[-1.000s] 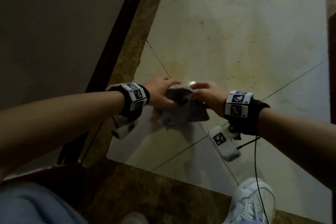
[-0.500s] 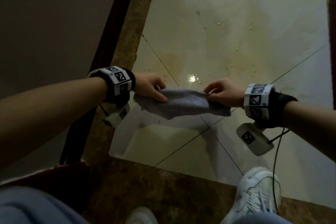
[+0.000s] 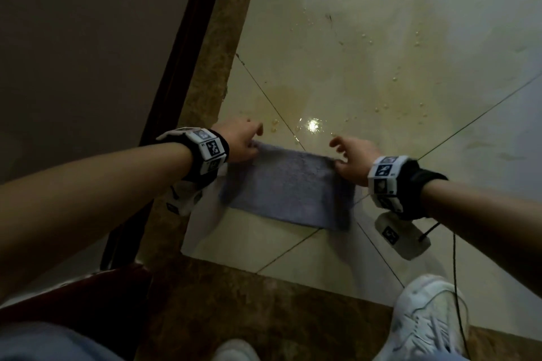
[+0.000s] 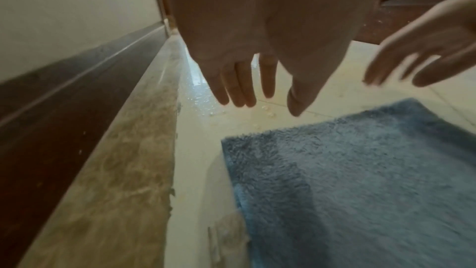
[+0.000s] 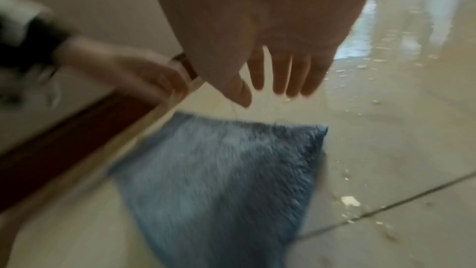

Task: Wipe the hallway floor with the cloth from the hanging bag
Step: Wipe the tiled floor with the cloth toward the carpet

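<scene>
Fuzzy blue rectangular cloth flat on glossy wet tile; both hands' fingers straight, holding nothing.

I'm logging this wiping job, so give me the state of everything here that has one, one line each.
cloth: spread flat on the floor, unfolded, no hand gripping it.
left hand: open, fingers straight, just beyond the cloth's far left corner.
right hand: open, fingers straight, beyond the cloth's far right corner.
floor tiles: wet, droplets and a yellowish stain ahead of the cloth.
</scene>
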Motion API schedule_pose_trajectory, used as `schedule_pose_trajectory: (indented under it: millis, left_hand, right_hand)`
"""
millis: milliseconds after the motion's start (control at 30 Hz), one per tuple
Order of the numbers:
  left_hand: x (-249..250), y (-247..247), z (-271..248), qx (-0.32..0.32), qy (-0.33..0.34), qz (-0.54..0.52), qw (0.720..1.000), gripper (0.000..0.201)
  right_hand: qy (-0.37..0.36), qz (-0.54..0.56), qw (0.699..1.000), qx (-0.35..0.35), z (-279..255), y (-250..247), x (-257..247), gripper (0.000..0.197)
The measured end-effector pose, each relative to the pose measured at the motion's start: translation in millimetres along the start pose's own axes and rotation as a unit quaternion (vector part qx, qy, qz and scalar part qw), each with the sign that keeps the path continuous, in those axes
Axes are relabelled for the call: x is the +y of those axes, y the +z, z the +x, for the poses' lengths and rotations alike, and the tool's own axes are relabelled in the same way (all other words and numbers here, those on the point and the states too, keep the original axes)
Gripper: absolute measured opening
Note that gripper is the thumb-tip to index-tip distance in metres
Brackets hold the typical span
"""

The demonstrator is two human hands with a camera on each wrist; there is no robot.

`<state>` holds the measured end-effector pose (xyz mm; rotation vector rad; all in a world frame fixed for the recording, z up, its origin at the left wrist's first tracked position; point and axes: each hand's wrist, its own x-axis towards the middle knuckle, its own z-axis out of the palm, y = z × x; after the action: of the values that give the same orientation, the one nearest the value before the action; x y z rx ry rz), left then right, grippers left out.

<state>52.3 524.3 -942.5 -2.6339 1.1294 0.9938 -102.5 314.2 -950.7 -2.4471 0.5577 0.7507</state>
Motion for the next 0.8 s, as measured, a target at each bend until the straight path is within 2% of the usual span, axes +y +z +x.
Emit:
schedule_pose_trajectory:
  millis: [67, 133, 200, 267, 367, 533, 633, 800]
  left_hand:
    - [-4.1, 2.8, 3.8, 0.043, 0.021, 0.013, 0.999, 0.044]
    - [-5.6, 7.3, 4.9, 0.052, 0.048, 0.023, 0.997, 0.040]
    - [-6.3, 15.0, 6.4, 0.036, 0.069, 0.054, 0.995, 0.036]
    - [-4.9, 20.2, 9.8, 0.031, 0.088, 0.069, 0.993, 0.035]
    - [-3.2, 16.8, 16.5, 0.048, 0.082, 0.025, 0.995, 0.029]
    - [-9.8, 8.9, 28.6, 0.075, 0.013, -0.089, 0.993, 0.024]
    - [-14.8, 10.4, 33.8, 0.086, -0.016, -0.147, 0.985, 0.024]
    - [-17.8, 14.4, 41.7, 0.086, -0.019, -0.185, 0.979, 0.023]
  right_hand:
    - [-0.047, -0.084, 0.994, 0.044, 1.3, 10.9, 2.0, 0.048]
    - [-0.132, -0.120, 0.981, 0.070, -1.8, 26.0, -1.4, 0.052]
    - [-0.214, -0.143, 0.964, 0.067, -3.3, 50.0, -6.0, 0.060]
    - [-0.266, -0.163, 0.949, 0.046, -0.5, 81.1, -11.5, 0.060]
    - [-0.291, -0.200, 0.936, 0.000, 5.2, 111.2, -28.8, 0.065]
    - [-0.306, -0.242, 0.920, 0.013, 27.7, 124.1, -25.1, 0.066]
    - [-0.350, -0.272, 0.896, 0.027, 39.3, 121.3, -18.5, 0.069]
    - [-0.434, -0.302, 0.849, 0.014, 71.1, 110.7, -16.8, 0.070]
